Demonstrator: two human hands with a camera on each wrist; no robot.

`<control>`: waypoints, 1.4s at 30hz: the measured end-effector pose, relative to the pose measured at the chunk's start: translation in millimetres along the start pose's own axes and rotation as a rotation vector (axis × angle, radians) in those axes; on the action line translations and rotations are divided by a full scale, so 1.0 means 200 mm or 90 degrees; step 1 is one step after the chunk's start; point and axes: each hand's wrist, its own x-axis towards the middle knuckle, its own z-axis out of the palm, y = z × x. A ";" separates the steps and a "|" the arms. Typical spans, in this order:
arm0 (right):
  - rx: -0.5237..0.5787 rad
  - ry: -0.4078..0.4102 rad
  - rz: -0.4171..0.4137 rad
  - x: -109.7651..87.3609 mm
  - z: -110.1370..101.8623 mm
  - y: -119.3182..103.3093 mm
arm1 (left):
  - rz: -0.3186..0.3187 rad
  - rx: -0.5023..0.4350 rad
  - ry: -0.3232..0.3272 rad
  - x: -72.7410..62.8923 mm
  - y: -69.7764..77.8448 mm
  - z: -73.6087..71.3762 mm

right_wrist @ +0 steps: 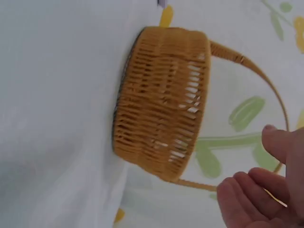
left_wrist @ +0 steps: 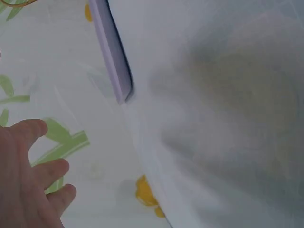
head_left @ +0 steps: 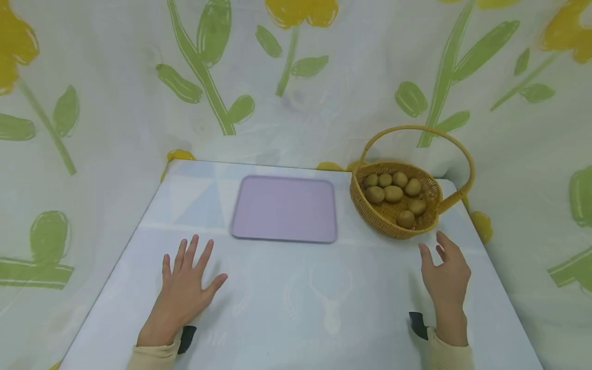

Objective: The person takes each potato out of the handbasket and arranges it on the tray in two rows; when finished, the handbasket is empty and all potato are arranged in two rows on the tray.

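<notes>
My left hand (head_left: 184,293) hovers over the table's left side, palm down with fingers spread, and holds nothing. Ahead of it lies a flat lilac tray (head_left: 284,209); the tray's edge (left_wrist: 114,57) also shows in the left wrist view. On the right, my right hand (head_left: 446,275) is raised just in front of a wicker basket (head_left: 376,218), thumb apart from loosely bent fingers, nothing between them. Several brown potatoes (head_left: 393,193) lie inside the basket, and its tall handle arches over them. The right wrist view shows the woven side of the basket (right_wrist: 161,99) beyond the fingers.
The white table (head_left: 277,288) has pale blue printed patterns, and its far edge runs just behind tray and basket. A white cloth (head_left: 300,123) with yellow flowers and green leaves hangs around the back and sides. The basket's handle (head_left: 469,169) leans out past the table's right edge.
</notes>
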 end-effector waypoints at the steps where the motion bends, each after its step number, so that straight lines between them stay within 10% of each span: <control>1: 0.014 0.022 0.013 0.01 0.00 0.02 | 0.008 -0.002 0.007 0.00 0.00 0.00; 17: 0.128 0.107 0.211 0.23 0.06 0.22 | 0.055 -0.297 0.301 0.15 0.03 0.09; 24: 0.173 0.117 0.229 0.31 0.11 0.24 | 0.054 -0.462 0.302 0.20 0.07 0.10; 42: 0.188 0.105 0.297 0.40 0.18 0.29 | 0.077 -0.549 0.262 0.35 0.19 0.13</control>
